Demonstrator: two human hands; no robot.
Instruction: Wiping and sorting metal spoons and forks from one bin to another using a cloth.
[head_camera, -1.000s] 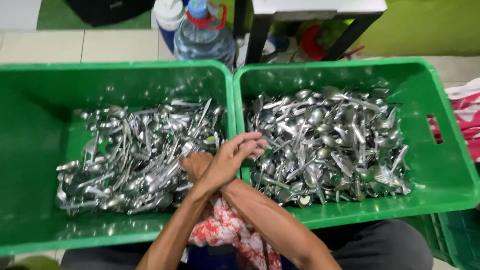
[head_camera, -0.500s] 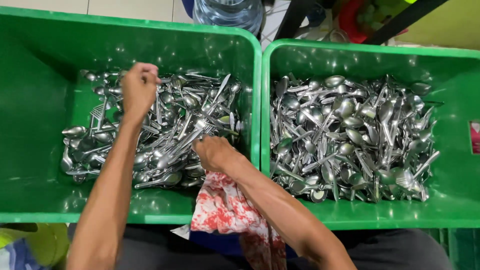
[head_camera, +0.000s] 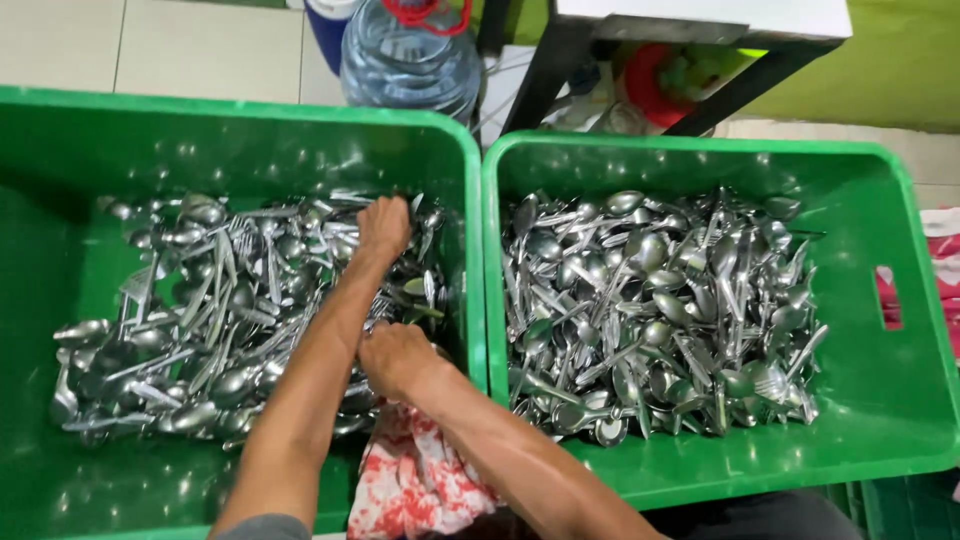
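Both hands dig into the cutlery heaped in the left crate. The left hand is curled shut on pieces near the crate's far right corner; the right hand grips cutlery at its near right edge, above a red-and-white cloth.

a clear blue water jug stands behind the crates; no labels, signs or screens, seemingly.

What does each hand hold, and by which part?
Cannot be told: the left hand and right hand are closed in the pile of metal cutlery, grip hidden.
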